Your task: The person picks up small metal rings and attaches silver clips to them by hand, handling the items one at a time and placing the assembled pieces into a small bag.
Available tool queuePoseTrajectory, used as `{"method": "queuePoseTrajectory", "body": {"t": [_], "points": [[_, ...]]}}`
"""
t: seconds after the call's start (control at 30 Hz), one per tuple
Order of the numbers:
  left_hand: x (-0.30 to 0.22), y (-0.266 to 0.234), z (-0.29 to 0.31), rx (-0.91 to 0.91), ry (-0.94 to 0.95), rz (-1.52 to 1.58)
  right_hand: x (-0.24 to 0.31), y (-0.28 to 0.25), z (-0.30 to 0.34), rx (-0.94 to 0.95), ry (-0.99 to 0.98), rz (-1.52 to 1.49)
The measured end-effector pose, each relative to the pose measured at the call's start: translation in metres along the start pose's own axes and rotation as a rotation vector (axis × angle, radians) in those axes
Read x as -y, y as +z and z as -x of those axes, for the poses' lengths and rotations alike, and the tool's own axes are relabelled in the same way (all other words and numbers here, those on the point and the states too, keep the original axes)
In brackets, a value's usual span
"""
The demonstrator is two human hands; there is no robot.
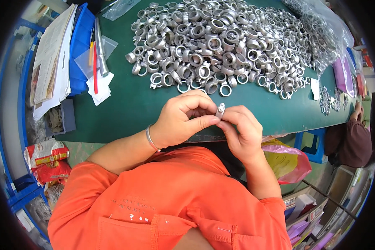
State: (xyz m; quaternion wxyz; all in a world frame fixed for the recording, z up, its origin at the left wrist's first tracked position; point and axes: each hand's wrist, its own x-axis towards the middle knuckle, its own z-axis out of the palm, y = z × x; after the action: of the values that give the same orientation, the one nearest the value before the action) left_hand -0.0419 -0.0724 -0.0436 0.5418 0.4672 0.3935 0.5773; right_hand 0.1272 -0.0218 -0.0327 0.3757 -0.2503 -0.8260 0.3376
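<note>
Between the fingertips of both hands is a small grey metal ring, seen nearly edge-on with a raised stub facing up. My left hand, with a bangle on its wrist, pinches the ring from the left between thumb and fingers. From the other side, my right hand pinches it with thumb and forefinger. Both are closed on it just above the table's near edge. Beyond them spreads a large heap of similar metal rings, with a few loose ones at its near rim.
The green table holds a blue bin with papers at left, beside a red pen and a metal rod. A clear plastic bag of rings lies far right. Another person sits at the right end.
</note>
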Motion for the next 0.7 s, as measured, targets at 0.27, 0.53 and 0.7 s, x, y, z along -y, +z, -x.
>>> {"method": "queuePoseTrajectory", "body": {"t": [0.27, 0.53, 0.7], "points": [[-0.007, -0.006, -0.001, 0.075, 0.224, -0.440, 0.002, -0.001, 0.002, -0.115, 0.507, -0.683], [-0.017, -0.001, -0.003, -0.068, -0.444, 0.434, 0.009, 0.005, -0.006, -0.068, -0.224, 0.132], [-0.012, -0.014, -0.002, 0.055, -0.617, 0.599, 0.002, 0.003, -0.010, -0.077, -0.143, 0.134]]}}
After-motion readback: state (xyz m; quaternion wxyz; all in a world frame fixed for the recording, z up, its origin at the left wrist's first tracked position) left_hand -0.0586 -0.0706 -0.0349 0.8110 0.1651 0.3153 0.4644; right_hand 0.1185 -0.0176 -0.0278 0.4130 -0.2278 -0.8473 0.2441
